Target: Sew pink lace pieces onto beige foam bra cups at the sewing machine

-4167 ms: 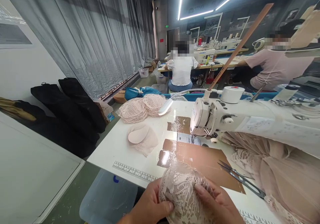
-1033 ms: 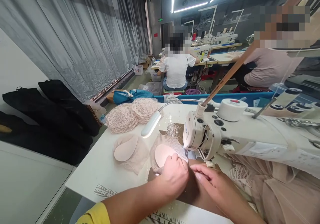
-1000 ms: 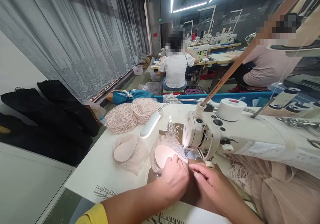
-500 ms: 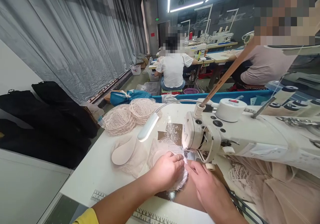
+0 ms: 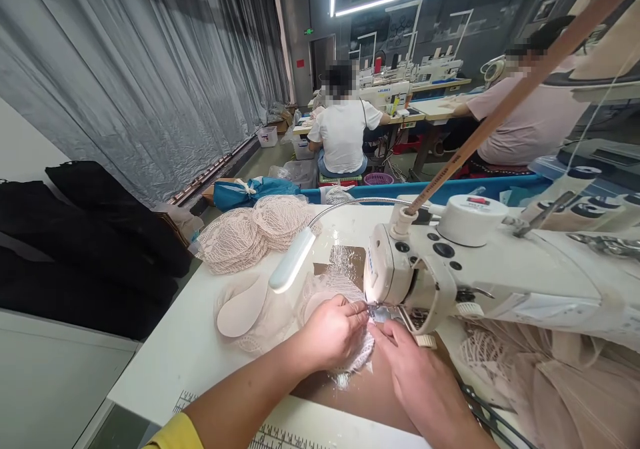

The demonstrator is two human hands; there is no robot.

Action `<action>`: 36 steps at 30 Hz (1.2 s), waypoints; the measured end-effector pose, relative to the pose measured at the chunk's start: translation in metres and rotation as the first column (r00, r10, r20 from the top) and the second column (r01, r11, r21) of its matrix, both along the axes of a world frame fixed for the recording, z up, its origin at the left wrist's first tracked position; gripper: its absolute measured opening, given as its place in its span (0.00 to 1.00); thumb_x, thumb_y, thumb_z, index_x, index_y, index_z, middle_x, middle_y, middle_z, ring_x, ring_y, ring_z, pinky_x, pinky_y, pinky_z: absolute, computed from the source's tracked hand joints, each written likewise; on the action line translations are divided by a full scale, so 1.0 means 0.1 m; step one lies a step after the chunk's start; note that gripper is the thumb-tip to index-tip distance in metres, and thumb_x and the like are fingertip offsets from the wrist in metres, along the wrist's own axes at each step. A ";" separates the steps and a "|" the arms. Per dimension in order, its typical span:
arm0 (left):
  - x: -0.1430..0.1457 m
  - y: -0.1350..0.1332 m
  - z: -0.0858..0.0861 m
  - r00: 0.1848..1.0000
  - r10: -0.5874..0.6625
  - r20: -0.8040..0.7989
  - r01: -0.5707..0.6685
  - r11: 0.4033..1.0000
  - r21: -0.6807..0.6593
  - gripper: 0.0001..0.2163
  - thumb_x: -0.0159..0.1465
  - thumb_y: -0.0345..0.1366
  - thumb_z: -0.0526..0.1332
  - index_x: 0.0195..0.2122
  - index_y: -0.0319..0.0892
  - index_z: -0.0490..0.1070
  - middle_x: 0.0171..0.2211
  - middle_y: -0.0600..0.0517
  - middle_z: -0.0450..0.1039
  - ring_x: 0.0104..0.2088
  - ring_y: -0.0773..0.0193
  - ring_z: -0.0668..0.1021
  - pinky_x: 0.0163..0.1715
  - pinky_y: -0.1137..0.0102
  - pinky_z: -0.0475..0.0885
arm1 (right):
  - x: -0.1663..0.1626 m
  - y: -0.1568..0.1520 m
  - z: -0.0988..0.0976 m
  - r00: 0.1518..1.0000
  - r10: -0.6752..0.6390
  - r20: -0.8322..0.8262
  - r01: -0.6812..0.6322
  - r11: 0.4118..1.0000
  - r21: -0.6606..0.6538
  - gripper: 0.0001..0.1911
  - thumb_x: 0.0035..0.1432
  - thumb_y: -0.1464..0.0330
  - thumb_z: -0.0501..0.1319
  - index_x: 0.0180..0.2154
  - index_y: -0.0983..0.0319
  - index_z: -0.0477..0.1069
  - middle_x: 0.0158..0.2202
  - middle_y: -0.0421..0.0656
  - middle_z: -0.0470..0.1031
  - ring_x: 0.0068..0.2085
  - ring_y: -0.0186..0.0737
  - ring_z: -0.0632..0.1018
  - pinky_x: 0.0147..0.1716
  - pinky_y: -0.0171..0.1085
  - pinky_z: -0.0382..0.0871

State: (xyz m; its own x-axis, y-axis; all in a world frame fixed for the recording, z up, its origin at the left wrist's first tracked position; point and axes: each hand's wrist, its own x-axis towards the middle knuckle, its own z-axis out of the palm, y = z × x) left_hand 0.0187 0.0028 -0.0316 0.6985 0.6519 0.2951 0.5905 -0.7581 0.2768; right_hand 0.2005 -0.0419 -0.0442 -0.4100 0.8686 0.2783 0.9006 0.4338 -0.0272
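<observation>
A pale pink lace bra cup (image 5: 345,285) lies at the needle of the white sewing machine (image 5: 385,262). My left hand (image 5: 333,332) rests on the cup, its fingers bent and pressing the lace close to the presser foot. On the near right side, my right hand (image 5: 410,359) pinches the lace edge between thumb and forefinger, just in front of the needle. Part of the cup is hidden under my left hand. Left of it on the table lies another sheer lace piece with a smooth beige cup (image 5: 243,312).
Stacked lace cups (image 5: 233,239) stand at the table's back left. A lamp (image 5: 293,262) on a bent neck leans over the work. Beige mesh fabric (image 5: 575,375) is heaped at right, beside black scissors (image 5: 493,412). Two people sit at machines beyond.
The lace edge has shifted slightly forward toward the needle, both hands staying on it. The whole view has moved a little.
</observation>
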 end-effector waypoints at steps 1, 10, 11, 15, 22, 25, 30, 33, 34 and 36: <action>0.00 0.00 0.00 1.000 0.003 0.010 -0.003 1.000 -0.002 0.13 0.66 0.31 0.49 0.46 0.36 0.71 0.46 0.44 0.75 0.39 0.60 0.76 0.41 0.66 0.68 | 0.00 0.00 -0.01 1.000 0.004 -0.005 -0.003 1.000 0.010 0.32 0.46 0.84 0.53 0.49 0.56 0.75 0.39 0.44 0.79 0.25 0.37 0.76 0.24 0.35 0.72; 0.01 -0.04 0.08 0.976 0.216 -0.013 -0.217 0.975 -0.044 0.12 0.65 0.34 0.51 0.45 0.42 0.72 0.46 0.47 0.73 0.47 0.52 0.71 0.45 0.58 0.67 | 0.05 0.00 -0.10 0.999 0.037 0.003 -0.037 0.998 0.059 0.31 0.47 0.83 0.53 0.50 0.56 0.75 0.40 0.43 0.79 0.21 0.34 0.72 0.20 0.33 0.69; 0.01 -0.05 0.07 0.972 0.237 -0.012 -0.237 0.970 -0.050 0.13 0.64 0.34 0.52 0.47 0.43 0.71 0.49 0.47 0.72 0.51 0.50 0.69 0.48 0.55 0.65 | 0.06 0.00 -0.12 0.999 0.041 -0.005 -0.041 0.997 0.062 0.31 0.47 0.83 0.53 0.50 0.56 0.75 0.41 0.43 0.78 0.23 0.34 0.74 0.22 0.33 0.70; -0.03 -0.07 0.02 0.941 0.334 -0.053 -0.337 0.936 -0.096 0.18 0.63 0.36 0.54 0.54 0.48 0.69 0.60 0.47 0.62 0.60 0.40 0.60 0.57 0.43 0.55 | 0.05 -0.02 -0.19 0.999 0.017 -0.034 -0.014 0.996 0.085 0.29 0.50 0.83 0.52 0.50 0.57 0.74 0.43 0.42 0.78 0.33 0.39 0.78 0.29 0.35 0.72; -0.25 -0.10 0.13 0.982 0.184 -0.040 -0.186 0.924 -0.334 0.21 0.55 0.31 0.57 0.50 0.48 0.73 0.61 0.52 0.63 0.64 0.41 0.57 0.60 0.38 0.47 | 0.15 -0.04 -0.29 0.959 0.129 -0.254 -0.101 0.988 0.120 0.22 0.62 0.77 0.46 0.49 0.60 0.73 0.44 0.43 0.78 0.38 0.39 0.78 0.35 0.38 0.72; -0.33 -0.24 0.20 0.988 -0.131 0.081 0.154 0.866 -0.476 0.16 0.52 0.30 0.58 0.42 0.46 0.77 0.56 0.54 0.69 0.62 0.50 0.63 0.63 0.50 0.52 | 0.20 -0.04 -0.29 0.915 0.199 -0.351 -0.158 0.977 0.142 0.22 0.62 0.77 0.45 0.46 0.60 0.74 0.43 0.45 0.78 0.42 0.39 0.78 0.38 0.36 0.72; -0.32 -0.48 0.34 0.945 -0.103 0.309 0.216 0.909 -0.358 0.14 0.58 0.28 0.54 0.41 0.42 0.75 0.47 0.50 0.75 0.50 0.61 0.75 0.59 0.64 0.63 | 0.19 -0.08 -0.14 0.883 0.218 -0.416 -0.216 0.975 0.053 0.19 0.63 0.74 0.46 0.45 0.61 0.73 0.39 0.45 0.77 0.40 0.39 0.77 0.36 0.36 0.71; -0.28 -0.46 0.38 0.944 0.121 0.307 -0.014 0.945 -0.328 0.13 0.62 0.30 0.53 0.43 0.42 0.74 0.45 0.48 0.75 0.47 0.61 0.75 0.51 0.67 0.70 | 0.18 -0.09 -0.05 0.880 0.246 -0.406 -0.264 0.965 0.013 0.20 0.62 0.76 0.46 0.45 0.60 0.73 0.36 0.45 0.75 0.36 0.39 0.76 0.33 0.36 0.70; -0.27 -0.42 0.39 0.945 0.167 0.281 -0.068 0.942 -0.330 0.13 0.63 0.29 0.53 0.44 0.42 0.73 0.44 0.48 0.75 0.46 0.61 0.75 0.48 0.68 0.71 | 0.18 -0.09 -0.03 0.883 0.264 -0.388 -0.281 0.960 0.013 0.21 0.60 0.77 0.46 0.46 0.59 0.73 0.36 0.45 0.75 0.36 0.39 0.75 0.33 0.36 0.69; -0.21 -0.31 0.37 0.962 0.192 0.192 -0.115 0.929 -0.352 0.14 0.61 0.30 0.55 0.47 0.42 0.72 0.44 0.48 0.74 0.44 0.60 0.75 0.44 0.68 0.71 | 0.17 -0.10 0.00 0.893 0.289 -0.346 -0.304 0.952 0.010 0.23 0.58 0.80 0.46 0.47 0.58 0.73 0.36 0.44 0.74 0.35 0.38 0.74 0.32 0.35 0.68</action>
State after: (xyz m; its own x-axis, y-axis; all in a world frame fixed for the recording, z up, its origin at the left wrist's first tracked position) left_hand -0.0026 -0.0283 0.0054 0.5245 0.8332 0.1753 0.5874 -0.5032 0.6338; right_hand 0.2177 -0.0517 -0.0442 -0.5379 0.7358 0.4114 0.6628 0.6707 -0.3329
